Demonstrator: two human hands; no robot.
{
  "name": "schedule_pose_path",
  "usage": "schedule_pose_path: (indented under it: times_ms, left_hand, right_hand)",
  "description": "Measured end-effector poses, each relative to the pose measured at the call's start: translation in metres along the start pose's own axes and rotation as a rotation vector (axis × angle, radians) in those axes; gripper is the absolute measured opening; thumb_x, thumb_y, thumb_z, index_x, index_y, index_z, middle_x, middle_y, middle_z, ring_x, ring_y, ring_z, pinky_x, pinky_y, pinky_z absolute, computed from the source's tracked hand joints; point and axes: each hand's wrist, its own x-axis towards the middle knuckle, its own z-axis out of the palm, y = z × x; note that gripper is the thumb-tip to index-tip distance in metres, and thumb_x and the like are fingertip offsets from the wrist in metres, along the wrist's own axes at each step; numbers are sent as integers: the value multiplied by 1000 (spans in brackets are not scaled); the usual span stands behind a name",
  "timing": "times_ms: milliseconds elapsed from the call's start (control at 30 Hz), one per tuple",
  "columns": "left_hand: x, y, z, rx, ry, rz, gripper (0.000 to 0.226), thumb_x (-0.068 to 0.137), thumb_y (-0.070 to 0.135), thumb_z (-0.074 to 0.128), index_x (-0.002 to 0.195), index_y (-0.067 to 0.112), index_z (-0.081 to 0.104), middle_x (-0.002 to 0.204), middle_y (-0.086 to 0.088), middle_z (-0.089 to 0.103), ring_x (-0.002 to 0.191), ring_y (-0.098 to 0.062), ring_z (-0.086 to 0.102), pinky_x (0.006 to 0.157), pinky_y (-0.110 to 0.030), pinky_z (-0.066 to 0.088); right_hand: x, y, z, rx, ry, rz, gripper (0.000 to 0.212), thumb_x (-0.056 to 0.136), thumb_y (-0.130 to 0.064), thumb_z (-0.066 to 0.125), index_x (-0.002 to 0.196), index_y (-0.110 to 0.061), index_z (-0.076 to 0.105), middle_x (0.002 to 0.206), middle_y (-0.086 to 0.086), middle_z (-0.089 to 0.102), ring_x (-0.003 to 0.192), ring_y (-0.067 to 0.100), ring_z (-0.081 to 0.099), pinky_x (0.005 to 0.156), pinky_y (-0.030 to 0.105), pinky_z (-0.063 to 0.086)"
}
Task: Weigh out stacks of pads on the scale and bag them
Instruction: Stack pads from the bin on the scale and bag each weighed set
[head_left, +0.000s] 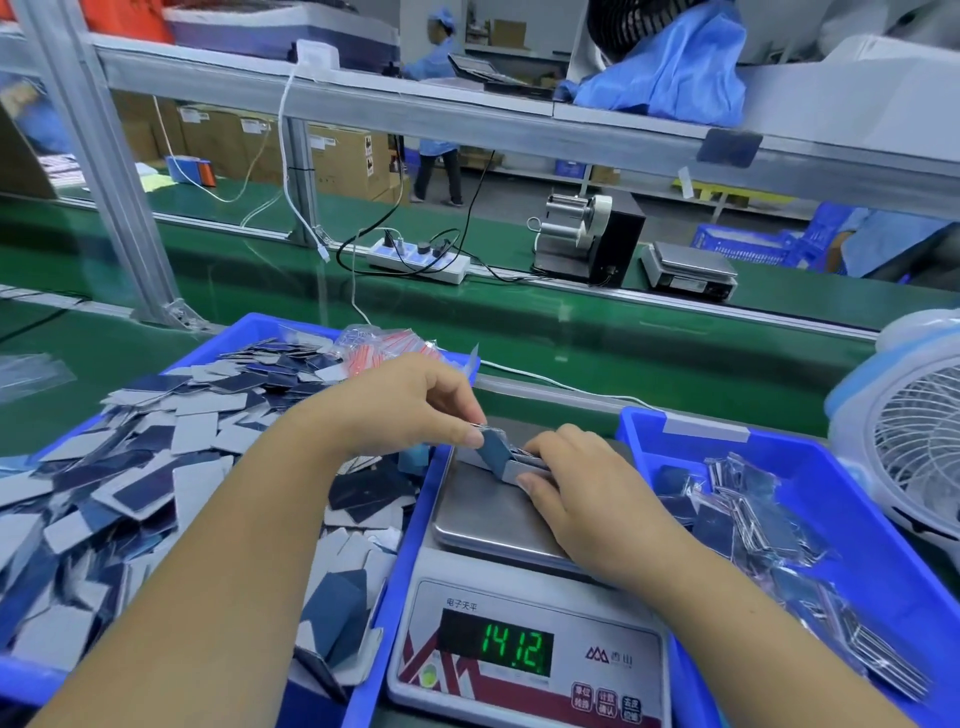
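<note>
The left hand (410, 400) pinches one pad (493, 452) above the stack (519, 467). The right hand (576, 483) grips that stack on the scale (488, 519), which reads 14.12.

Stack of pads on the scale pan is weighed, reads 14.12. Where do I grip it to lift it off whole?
Pinch the stack of pads across its long side edges, coming from above. It lies flat on the scale pan, so faces are hard to reach. The left hand lifts one tilted pad; the right hand steadies the rest.

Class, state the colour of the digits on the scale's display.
Green digits, clearest in the head view.
</note>
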Motion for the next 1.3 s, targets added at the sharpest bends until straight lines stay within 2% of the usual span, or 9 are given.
schedule_pose_path:
  times_ms: [433, 567, 800, 867, 933, 1033, 1133, 1200, 1300]
  left_hand:
    - [12, 3, 31, -113, 31, 113, 19, 87, 9, 75, 82, 27, 72, 81, 8, 76, 73, -2, 68, 72, -15, 55]
    - [15, 4, 35, -22, 52, 141, 21, 85, 13, 77, 81, 33, 73, 76, 20, 73, 68, 8, 65, 65, -6, 47]
    - [11, 0, 25, 112, 101, 87, 20, 83, 23, 81, 100, 34, 79, 76, 22, 73, 64, 10, 63, 60, -3, 42]
    - [10, 1, 28, 104, 99, 118, 35, 85, 24, 79, 115, 38, 72, 88, 21, 73, 74, 11, 64, 69, -2, 44]
    - [9, 4, 34, 29, 46, 187, 49, 89, 23, 74, 130, 46, 60, 118, 22, 68, 98, 14, 62, 87, -5, 45]
    - [10, 9, 42, 82, -66, 247, 57, 97, 26, 63, 143, 52, 44, 143, 33, 46, 125, 20, 43, 103, -3, 32]
    - [12, 10, 44, 296, -135, 268, 58, 99, 27, 58, 148, 49, 36, 144, 42, 28, 131, 23, 27, 99, 6, 19]
    - [12, 8, 40, 341, -126, 231, 57, 100, 29, 57, 148, 50, 35, 143, 39, 30, 132, 16, 31, 98, 6, 19]
    - [9, 4, 30, 362, -114, 140, 53, 99, 36, 56, 144, 56, 37, 130, 26, 53, 124, -4, 50, 103, -15, 38]
  right_hand:
    - [-2, 23, -16, 135, 24, 69, 25, 99, -34, 45, 123, -31, 50, 108, -12, 47, 104, 12, 45, 82, 29, 35]
    - [-4, 18, -11, 84, -45, 20, 9, 100, -34, 43, 109, -35, 44, 96, -11, 41, 95, 16, 43, 79, 31, 34]
    - [0, 5, -3, 10, 24, -10, 10, 101, -35, 41, 93, -28, 41, 92, -9, 36, 92, 20, 44, 77, 35, 36]
    - [0, 8, -6, -11, 53, 8, 18, 100, -34, 42, 85, -29, 34, 86, -10, 35, 87, 19, 41, 72, 34, 32]
    - [-2, 16, -11, 2, 97, 35, 27, 99, -33, 44, 77, -32, 29, 80, -13, 33, 81, 17, 39, 67, 32, 25]
    - [-3, 21, -12, 8, 97, 68, 30, 98, -34, 46, 74, -34, 28, 78, -15, 33, 79, 16, 38, 65, 31, 22]
    - [0, 18, -4, 29, 53, 75, 30, 98, -34, 46, 75, -34, 27, 79, -14, 33, 81, 16, 38, 68, 30, 24]
    - [2, 18, -2, 80, 73, 83, 24, 97, -34, 47, 78, -35, 32, 82, -13, 37, 83, 17, 41, 70, 31, 29]
    - [2, 18, 0, 113, 89, 85, 7, 97, -35, 48, 93, -30, 45, 90, -9, 45, 88, 16, 44, 75, 33, 38]
